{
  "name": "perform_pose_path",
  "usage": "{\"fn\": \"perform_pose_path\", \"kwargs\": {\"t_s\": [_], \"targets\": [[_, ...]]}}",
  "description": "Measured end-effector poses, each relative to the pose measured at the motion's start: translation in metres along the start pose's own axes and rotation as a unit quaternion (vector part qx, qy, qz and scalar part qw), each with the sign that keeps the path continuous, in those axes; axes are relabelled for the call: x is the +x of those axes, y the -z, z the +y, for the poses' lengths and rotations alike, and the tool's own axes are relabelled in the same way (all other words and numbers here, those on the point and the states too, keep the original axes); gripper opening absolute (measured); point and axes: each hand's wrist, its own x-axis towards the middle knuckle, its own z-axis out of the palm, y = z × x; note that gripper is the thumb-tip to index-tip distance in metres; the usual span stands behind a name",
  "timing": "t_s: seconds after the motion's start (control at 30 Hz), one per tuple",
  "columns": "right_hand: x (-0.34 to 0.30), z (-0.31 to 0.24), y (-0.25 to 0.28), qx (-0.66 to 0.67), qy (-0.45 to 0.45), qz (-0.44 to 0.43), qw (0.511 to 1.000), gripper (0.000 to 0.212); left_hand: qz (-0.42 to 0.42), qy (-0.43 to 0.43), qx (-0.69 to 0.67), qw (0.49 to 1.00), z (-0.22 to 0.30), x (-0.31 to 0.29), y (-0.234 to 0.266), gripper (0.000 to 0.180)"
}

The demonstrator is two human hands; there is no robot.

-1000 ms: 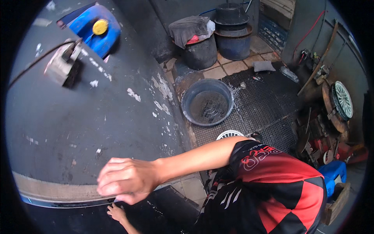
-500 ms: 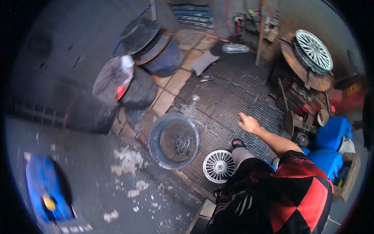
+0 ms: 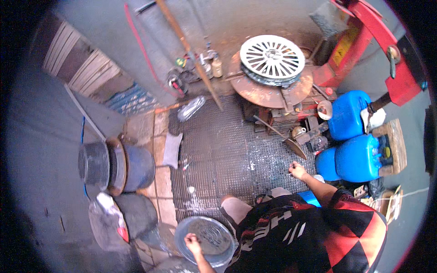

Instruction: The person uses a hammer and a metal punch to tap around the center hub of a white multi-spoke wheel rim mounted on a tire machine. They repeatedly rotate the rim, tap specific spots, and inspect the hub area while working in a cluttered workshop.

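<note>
shirt [image 3: 314, 230]: large pale letters [image 3: 272, 224] | red column [image 3: 363, 48]: yellow label [image 3: 345, 47], print too small to read

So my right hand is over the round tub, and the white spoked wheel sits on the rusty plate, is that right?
Not quite: the head view shows your left hand over the round tub; your right hand is over the mat. The white spoked wheel does sit on the rusty plate.

A short-sleeved black shirt [image 3: 314, 220] has red checks [image 3: 373, 239] on its right side and slanted white bars [image 3: 293, 233].
</note>
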Motion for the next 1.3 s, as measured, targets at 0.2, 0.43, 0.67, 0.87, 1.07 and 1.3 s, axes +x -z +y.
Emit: {"fn": "perform_pose_path", "kwargs": {"t_s": [0.2,0.43,0.67,0.87,1.07,1.3], "targets": [[0.037,-0.034,-0.008,0.138,0.026,0.133,0.981,0.033,-0.116,0.001,0.12,0.986,0.019,0.234,-0.038,0.008],[0.075,-0.036,-0.026,0.21,-0.103,0.41,0.882,0.019,-0.231,0.129,0.125,0.956,0.057,0.363,-0.293,0.006],[0.095,-0.14,0.054,0.39,0.03,0.426,0.816,0.009,-0.427,-0.354,0.176,0.813,0.264,0.455,-0.509,0.01],[0.156,-0.087,0.147,0.381,-0.016,0.486,0.786,0.013,-0.407,-0.312,0.202,0.835,0.306,0.415,-0.566,0.013],[0.305,-0.048,0.258,0.103,-0.021,0.492,0.864,0.022,-0.336,-0.002,0.319,0.886,0.219,0.332,-0.498,0.016],[0.448,-0.053,0.372,-0.144,0.105,0.441,0.88,0.04,-0.495,-0.004,0.36,0.79,0.16,0.258,-0.433,0.028]]}}
